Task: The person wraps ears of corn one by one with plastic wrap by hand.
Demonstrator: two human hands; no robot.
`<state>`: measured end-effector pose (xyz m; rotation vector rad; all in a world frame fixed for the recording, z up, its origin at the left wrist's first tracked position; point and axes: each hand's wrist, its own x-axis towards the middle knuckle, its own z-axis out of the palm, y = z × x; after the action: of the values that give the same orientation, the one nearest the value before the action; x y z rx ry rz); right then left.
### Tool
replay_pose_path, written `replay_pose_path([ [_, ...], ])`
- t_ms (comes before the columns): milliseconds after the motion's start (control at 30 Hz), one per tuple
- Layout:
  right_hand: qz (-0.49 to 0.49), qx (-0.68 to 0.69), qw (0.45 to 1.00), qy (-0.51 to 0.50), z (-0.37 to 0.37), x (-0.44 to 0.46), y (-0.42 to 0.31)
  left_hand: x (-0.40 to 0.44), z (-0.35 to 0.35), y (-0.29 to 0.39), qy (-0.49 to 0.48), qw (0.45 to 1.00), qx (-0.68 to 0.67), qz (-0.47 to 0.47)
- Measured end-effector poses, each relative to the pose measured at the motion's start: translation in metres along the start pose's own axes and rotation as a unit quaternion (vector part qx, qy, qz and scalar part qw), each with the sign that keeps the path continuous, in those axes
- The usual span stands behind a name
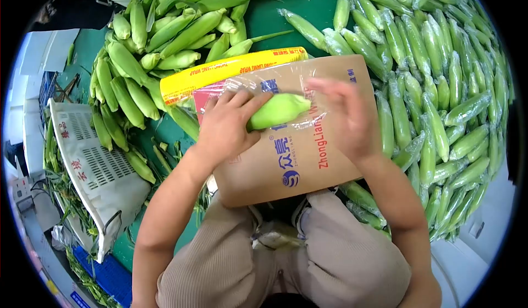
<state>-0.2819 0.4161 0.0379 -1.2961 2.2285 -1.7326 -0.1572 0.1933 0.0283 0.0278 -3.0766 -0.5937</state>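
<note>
An ear of corn in its green husk [280,110] lies on a sheet of clear film over the brown cardboard box [264,176]. My left hand [231,122] is closed round the ear's left end, its fingers on the film. To the right of the ear, above the box's right part, my right hand [349,110] is raised with its fingers apart, a little blurred, holding nothing. A yellow wrap box [236,71] lies along the far edge of the cardboard box, with the film stretching from beside it toward me.
Unwrapped corn [190,33] is heaped at the far left, and film-wrapped corn [434,93] covers the right side. A white plastic basket [96,165] tilts at the left beside husk scraps [63,187]. Green surface [269,19] shows between the heaps.
</note>
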Motion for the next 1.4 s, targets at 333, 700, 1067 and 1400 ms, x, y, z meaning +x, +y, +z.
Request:
replay_pose_path([
  [333,0.016,-0.159,0.976,-0.151,-0.06,-0.037,0.071,0.006,0.0,-0.005,-0.022,0.999,-0.047,-0.014],
  [700,0.114,-0.087,0.99,-0.007,0.009,-0.028,0.022,0.009,-0.007,-0.004,-0.09,0.994,-0.046,-0.04],
  [1067,-0.103,-0.395,0.867,-0.285,0.055,0.024,0.026,0.021,-0.003,-0.031,-0.112,0.986,-0.114,-0.038],
  [1400,-0.004,-0.367,0.883,-0.294,0.049,0.029,0.02,-0.14,0.027,-0.063,0.028,0.904,-0.339,-0.26],
])
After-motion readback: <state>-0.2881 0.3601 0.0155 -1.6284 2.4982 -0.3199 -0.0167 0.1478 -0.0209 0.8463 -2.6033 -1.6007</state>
